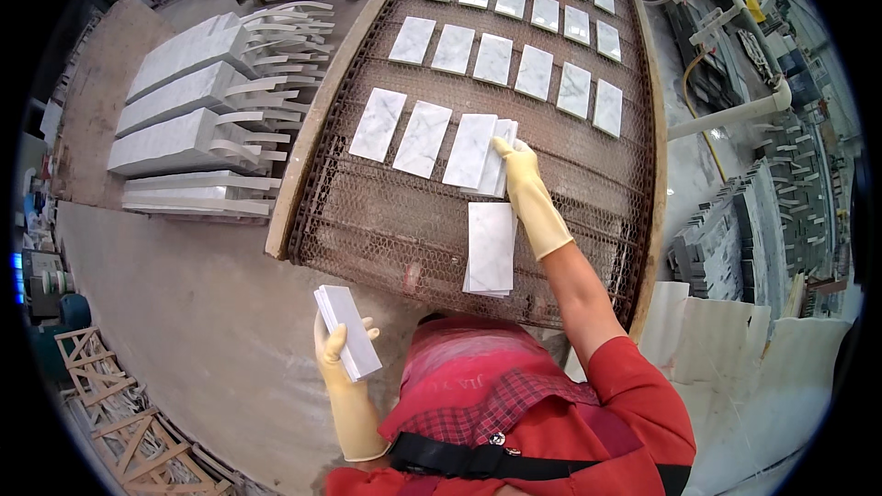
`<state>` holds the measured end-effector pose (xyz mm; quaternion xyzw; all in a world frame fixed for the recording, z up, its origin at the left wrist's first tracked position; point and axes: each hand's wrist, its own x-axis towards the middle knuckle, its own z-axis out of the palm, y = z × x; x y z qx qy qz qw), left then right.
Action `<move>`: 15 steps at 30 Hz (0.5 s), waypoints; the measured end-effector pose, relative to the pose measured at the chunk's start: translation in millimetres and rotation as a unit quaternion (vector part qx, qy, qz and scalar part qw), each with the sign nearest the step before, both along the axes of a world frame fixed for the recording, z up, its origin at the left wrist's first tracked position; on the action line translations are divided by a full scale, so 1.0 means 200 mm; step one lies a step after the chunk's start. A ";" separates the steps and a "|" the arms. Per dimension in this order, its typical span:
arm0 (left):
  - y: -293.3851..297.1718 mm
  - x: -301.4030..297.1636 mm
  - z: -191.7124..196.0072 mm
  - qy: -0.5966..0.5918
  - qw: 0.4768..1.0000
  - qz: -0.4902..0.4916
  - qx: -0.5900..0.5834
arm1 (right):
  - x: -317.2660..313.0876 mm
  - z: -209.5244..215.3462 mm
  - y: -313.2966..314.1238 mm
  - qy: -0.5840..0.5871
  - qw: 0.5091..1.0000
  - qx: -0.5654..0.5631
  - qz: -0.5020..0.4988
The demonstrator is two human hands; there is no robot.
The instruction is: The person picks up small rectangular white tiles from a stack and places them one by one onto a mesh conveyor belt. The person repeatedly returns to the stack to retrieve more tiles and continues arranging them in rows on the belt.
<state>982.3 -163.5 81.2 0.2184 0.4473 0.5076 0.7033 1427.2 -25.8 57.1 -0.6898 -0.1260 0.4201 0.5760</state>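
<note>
My left hand (332,360), in a cream rubber glove, is closed round a small stack of pale marble tiles (352,335). It holds them tilted, left of my body and off the mesh-topped bench. My right hand (517,162), gloved alike, grips the right edge of a few overlapping white marble tiles (472,152) in the nearest row on the bench; its fingertips are partly hidden. Just below that hand lies a short stack of grey-veined tiles (491,246), its lower ones showing at the bottom edge.
Rows of single marble tiles (494,59) lie spaced out on the wire-mesh bench (404,220), which has wooden side rails (303,152). Strapped stone bundles (175,138) stand at left, wooden crates (115,395) at lower left. A pale pipe (735,117) and stacked slabs (730,239) are at right.
</note>
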 end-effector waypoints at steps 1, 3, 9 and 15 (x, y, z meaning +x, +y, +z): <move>-0.04 0.01 0.00 -0.001 1.000 0.005 -0.006 | 0.03 0.00 -0.02 -0.001 1.000 0.003 -0.013; -0.11 0.02 0.00 0.002 1.000 0.007 -0.015 | 0.09 0.00 -0.07 -0.011 0.999 0.011 -0.037; -0.25 0.06 -0.02 0.010 1.000 -0.005 -0.028 | 0.25 -0.04 -0.19 -0.018 0.998 0.045 -0.051; -0.27 0.16 0.02 0.007 0.999 -0.029 -0.018 | 0.32 -0.25 -0.17 -0.058 0.995 0.015 -0.074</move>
